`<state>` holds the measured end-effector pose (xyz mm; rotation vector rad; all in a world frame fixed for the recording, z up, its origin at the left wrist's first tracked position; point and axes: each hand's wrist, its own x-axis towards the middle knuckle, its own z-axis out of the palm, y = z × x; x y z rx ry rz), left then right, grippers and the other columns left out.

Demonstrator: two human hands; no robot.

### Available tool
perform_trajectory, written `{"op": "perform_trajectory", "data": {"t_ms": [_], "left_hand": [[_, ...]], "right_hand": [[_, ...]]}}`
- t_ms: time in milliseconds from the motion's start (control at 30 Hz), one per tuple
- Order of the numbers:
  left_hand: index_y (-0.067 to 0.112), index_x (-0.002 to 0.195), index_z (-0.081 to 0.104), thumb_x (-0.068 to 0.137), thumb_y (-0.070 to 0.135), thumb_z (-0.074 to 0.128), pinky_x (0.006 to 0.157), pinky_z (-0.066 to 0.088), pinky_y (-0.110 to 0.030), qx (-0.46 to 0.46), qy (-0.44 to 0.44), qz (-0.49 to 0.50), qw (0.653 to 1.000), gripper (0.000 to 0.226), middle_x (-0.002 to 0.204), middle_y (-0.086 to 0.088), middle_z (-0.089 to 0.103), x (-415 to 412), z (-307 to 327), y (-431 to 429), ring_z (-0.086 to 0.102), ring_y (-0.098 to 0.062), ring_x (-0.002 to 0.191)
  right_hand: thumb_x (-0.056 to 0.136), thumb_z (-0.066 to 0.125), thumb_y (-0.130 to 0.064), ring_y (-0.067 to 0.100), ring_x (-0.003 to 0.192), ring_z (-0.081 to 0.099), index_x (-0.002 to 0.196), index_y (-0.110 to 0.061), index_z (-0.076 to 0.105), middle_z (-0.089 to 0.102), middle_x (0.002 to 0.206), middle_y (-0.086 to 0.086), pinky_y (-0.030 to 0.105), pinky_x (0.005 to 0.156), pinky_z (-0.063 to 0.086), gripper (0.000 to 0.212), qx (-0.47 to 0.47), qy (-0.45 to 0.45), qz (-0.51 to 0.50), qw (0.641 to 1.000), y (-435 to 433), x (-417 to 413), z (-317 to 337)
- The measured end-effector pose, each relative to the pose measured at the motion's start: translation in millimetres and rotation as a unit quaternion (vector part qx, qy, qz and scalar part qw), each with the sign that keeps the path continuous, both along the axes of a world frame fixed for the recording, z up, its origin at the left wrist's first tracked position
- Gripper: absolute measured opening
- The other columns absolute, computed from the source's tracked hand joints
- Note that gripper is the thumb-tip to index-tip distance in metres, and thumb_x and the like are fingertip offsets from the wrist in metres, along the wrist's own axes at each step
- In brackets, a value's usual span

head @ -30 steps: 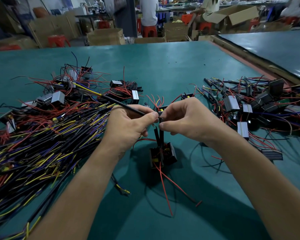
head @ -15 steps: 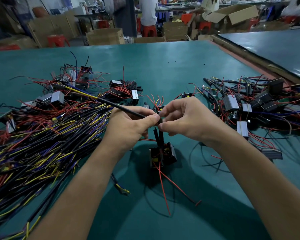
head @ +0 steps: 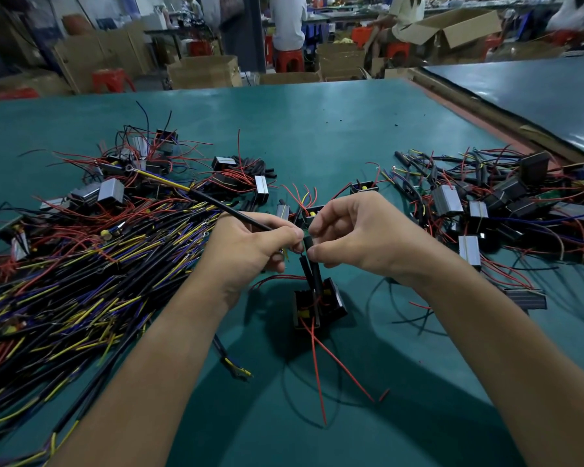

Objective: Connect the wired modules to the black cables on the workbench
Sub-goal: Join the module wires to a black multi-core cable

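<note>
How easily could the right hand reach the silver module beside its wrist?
Probably yes, once it lets go: the right hand pinches a black sleeve, but the silver module lies uncovered at the pile's near edge, close beside it.

Only the person's arms are in view. The left hand (head: 250, 251) and the right hand (head: 361, 237) are bare. The left forearm (head: 155, 358), at the near left, and the right forearm (head: 486, 332), at the near right, are bare too, uncovered from the near edge up to the wrists. Knuckles show as low ridges on the backs of both hands.
</note>
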<state>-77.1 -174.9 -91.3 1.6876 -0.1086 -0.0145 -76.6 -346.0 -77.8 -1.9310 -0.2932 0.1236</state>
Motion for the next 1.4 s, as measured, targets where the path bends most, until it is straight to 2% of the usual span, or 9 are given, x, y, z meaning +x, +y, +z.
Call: {"op": "perform_trajectory", "data": {"t_ms": [133,467,533,600,700,867,1000,1200,1400], "left_hand": [[0.01,0.064,0.073,0.08,0.002,0.069,0.046,0.046,-0.02,0.007,0.021,-0.007,1.0,0.019,0.062,-0.007,0.067,-0.1,2.0,2.7,0.047,-0.012,0.043],[0.015,0.059,0.074,0.079,0.003,0.069,0.046,0.047,-0.019,0.022,0.055,-0.024,0.998,0.024,0.062,-0.008,0.069,-0.8,10.7,9.6,0.049,-0.018,0.054],[0.013,0.061,0.073,0.079,0.002,0.069,0.046,0.046,-0.019,0.027,0.055,-0.03,0.998,0.022,0.061,-0.008,0.068,-1.3,10.6,9.3,0.049,-0.017,0.053],[0.01,0.065,0.073,0.08,0.002,0.069,0.046,0.046,-0.019,0.033,0.053,-0.038,0.997,0.018,0.061,-0.008,0.067,-2.0,10.2,8.4,0.048,-0.015,0.05],[0.006,0.071,0.072,0.084,0.006,0.067,0.046,0.045,-0.019,0.034,0.042,-0.037,0.998,0.014,0.063,-0.008,0.068,-1.5,9.3,8.2,0.048,-0.014,0.046],[0.004,0.073,0.071,0.089,0.011,0.063,0.046,0.044,-0.018,0.028,0.023,-0.035,0.999,0.019,0.063,-0.007,0.067,-0.4,8.7,9.6,0.048,-0.014,0.043],[0.007,0.068,0.069,0.089,0.007,0.063,0.045,0.044,-0.019,0.035,0.001,-0.052,0.998,0.022,0.06,-0.005,0.065,0.0,8.9,11.1,0.049,-0.014,0.044],[0.007,0.069,0.07,0.086,0.004,0.067,0.045,0.044,-0.021,0.041,-0.013,-0.046,0.998,0.017,0.06,-0.005,0.066,1.2,7.5,10.6,0.049,-0.014,0.045],[0.004,0.071,0.069,0.083,0.005,0.069,0.046,0.044,-0.02,0.026,-0.011,-0.057,0.998,0.013,0.06,-0.006,0.066,-0.1,7.6,11.8,0.047,-0.012,0.046]], "right_hand": [[0.072,0.079,0.002,0.018,0.055,0.057,0.077,-0.008,0.066,0.068,0.068,0.012,0.036,0.063,0.052,0.017,-0.018,-0.014,-0.011,1.0,2.4,-0.9,0.1],[0.074,0.081,-0.002,0.01,0.056,0.06,0.071,-0.015,0.066,0.069,0.062,0.0,0.027,0.062,0.052,0.02,-0.019,-0.052,0.0,0.998,3.0,-1.7,0.5],[0.081,0.076,-0.008,0.014,0.054,0.059,0.07,-0.008,0.069,0.068,0.06,0.007,0.031,0.059,0.051,0.013,-0.031,-0.04,0.001,0.999,1.8,-1.9,1.0],[0.088,0.07,-0.014,0.013,0.054,0.06,0.074,-0.001,0.073,0.07,0.063,0.011,0.032,0.061,0.055,0.02,-0.059,-0.012,0.016,0.998,0.8,-3.0,2.4],[0.092,0.066,-0.016,0.009,0.054,0.061,0.077,0.001,0.074,0.07,0.061,0.003,0.029,0.062,0.058,0.024,-0.063,0.01,0.025,0.998,1.2,-4.8,4.0],[0.095,0.063,-0.014,0.007,0.051,0.057,0.071,-0.007,0.069,0.064,0.052,-0.006,0.027,0.063,0.058,0.025,-0.033,0.02,0.029,0.999,3.4,-4.6,3.6],[0.096,0.061,-0.016,0.009,0.057,0.059,0.069,-0.011,0.066,0.064,0.056,-0.005,0.028,0.064,0.057,0.028,-0.019,0.038,0.041,0.998,4.7,-5.2,3.0],[0.095,0.06,-0.011,0.019,0.066,0.066,0.078,-0.008,0.063,0.069,0.074,0.01,0.034,0.068,0.059,0.018,0.021,0.11,0.07,0.991,2.3,-6.7,4.3],[0.089,0.068,-0.007,0.012,0.063,0.063,0.076,-0.011,0.066,0.066,0.067,0.003,0.028,0.066,0.059,0.014,0.014,0.116,0.084,0.99,-4.9,-6.3,5.9]]}}
